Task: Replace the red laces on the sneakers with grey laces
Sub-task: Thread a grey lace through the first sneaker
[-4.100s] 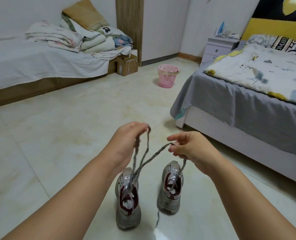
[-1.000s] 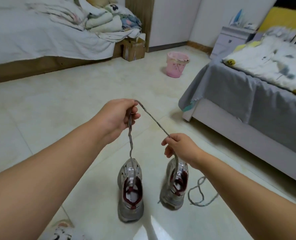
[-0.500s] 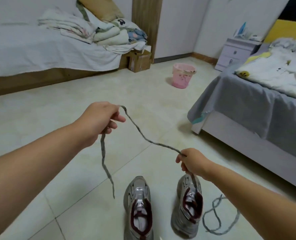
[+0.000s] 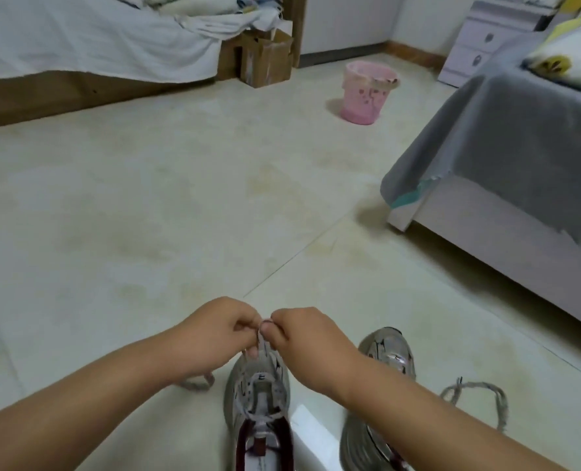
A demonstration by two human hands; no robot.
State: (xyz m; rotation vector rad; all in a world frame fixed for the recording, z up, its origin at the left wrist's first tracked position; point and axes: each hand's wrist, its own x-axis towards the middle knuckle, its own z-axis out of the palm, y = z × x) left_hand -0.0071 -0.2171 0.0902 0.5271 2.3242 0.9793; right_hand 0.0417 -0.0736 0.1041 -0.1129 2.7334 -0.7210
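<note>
Two grey sneakers with dark red lining stand on the floor tiles. My left hand (image 4: 219, 331) and my right hand (image 4: 302, 338) meet just above the toe of the left sneaker (image 4: 260, 402). Both pinch a grey lace (image 4: 263, 341) between their fingertips, and it runs down toward the front eyelets. A loop of that lace (image 4: 197, 384) lies on the floor under my left wrist. The right sneaker (image 4: 384, 355) is partly hidden behind my right forearm. A second grey lace (image 4: 479, 399) lies in loose curls to its right.
A grey-covered bed (image 4: 520, 158) fills the right side. A low bed with white sheets (image 4: 95, 45) lines the back left, with a cardboard box (image 4: 265, 59) at its end. A pink bucket (image 4: 365, 93) stands on the floor at the back, near a white nightstand (image 4: 479, 45).
My hands were raised and apart with the grey lace stretched between them. Both have dropped and come together over the left sneaker's toe. The camera has tilted down and closer.
</note>
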